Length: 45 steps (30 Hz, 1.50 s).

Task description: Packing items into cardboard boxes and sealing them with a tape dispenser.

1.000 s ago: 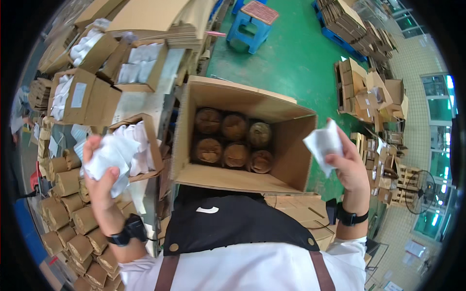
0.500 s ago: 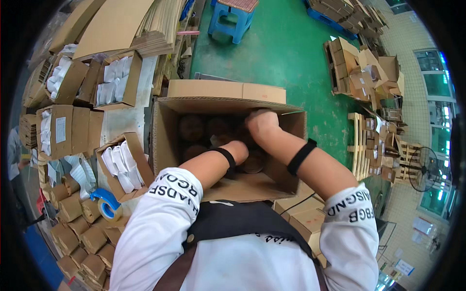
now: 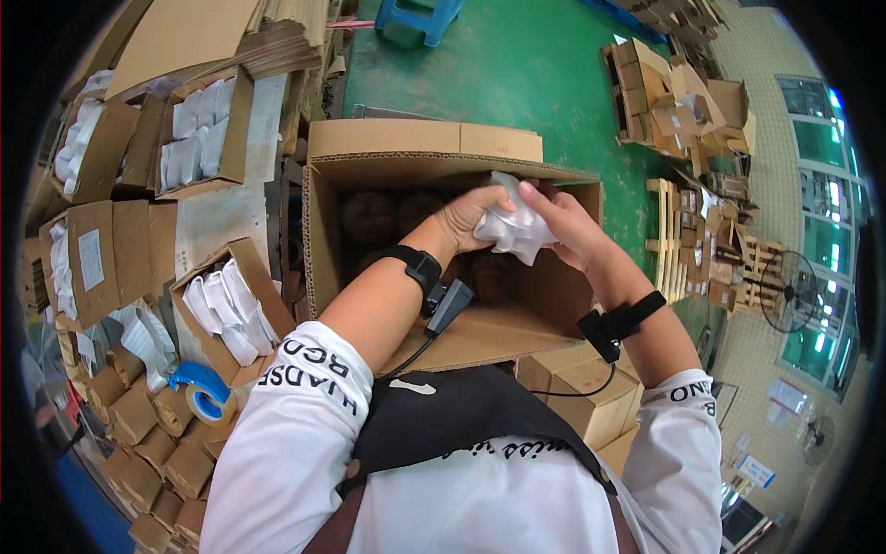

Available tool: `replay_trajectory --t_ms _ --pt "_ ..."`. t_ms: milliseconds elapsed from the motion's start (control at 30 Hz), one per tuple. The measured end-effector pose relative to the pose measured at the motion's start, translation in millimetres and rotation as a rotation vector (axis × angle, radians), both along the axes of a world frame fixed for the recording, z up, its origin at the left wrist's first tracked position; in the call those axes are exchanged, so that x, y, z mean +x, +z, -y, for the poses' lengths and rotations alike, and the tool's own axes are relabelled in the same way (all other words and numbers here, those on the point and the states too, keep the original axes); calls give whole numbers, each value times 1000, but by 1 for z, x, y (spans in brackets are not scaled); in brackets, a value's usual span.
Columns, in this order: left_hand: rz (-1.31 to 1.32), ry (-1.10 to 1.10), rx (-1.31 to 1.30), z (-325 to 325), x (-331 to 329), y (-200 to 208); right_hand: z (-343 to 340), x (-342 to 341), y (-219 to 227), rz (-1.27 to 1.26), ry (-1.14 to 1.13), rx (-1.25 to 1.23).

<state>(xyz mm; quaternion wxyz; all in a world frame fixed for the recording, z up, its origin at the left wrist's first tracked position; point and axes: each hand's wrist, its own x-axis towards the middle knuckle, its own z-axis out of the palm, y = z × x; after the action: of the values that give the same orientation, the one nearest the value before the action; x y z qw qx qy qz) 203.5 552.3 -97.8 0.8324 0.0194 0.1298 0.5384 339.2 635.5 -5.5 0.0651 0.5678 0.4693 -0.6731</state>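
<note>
Above an open cardboard carton (image 3: 452, 159), my left hand (image 3: 466, 220) and my right hand (image 3: 574, 229) both grip a white, translucent crumpled plastic bag (image 3: 519, 229). My left fingers curl round its left side, while the right thumb and fingers clasp its right side. Whether anything is inside the bag I cannot tell. Deep in the carton's shadow sit several round brown items (image 3: 367, 217), partly hidden by my left forearm. Each wrist wears a black strap with a small device, and a cable runs from it.
To the left, cartons hold white wrapped packs (image 3: 198, 129), beside a blue tape dispenser (image 3: 201, 388) and stacked brown paper rolls (image 3: 175, 466). More closed boxes (image 3: 591, 397) stand near my right side. A blue stool (image 3: 420, 17) is on the green floor ahead; a fan (image 3: 789, 291) stands right.
Both hands have risen from inside the carton and come together at its right half. The white plastic bag is now held up between them. The view has shifted slightly.
</note>
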Motion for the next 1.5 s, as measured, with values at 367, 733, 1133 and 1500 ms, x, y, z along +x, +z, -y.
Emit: replay_trajectory --t_ms 367,733,1133,1500 --pt "88 159 41 3 20 23 51 29 18 -321 -437 -67" --pt "-1376 -1208 418 21 40 -38 32 45 69 -271 -40 158" --pt "-1746 -1509 899 16 92 -31 41 4 -83 590 1297 941" --pt "-1593 -1347 711 30 67 -36 55 32 -138 788 1236 1076"
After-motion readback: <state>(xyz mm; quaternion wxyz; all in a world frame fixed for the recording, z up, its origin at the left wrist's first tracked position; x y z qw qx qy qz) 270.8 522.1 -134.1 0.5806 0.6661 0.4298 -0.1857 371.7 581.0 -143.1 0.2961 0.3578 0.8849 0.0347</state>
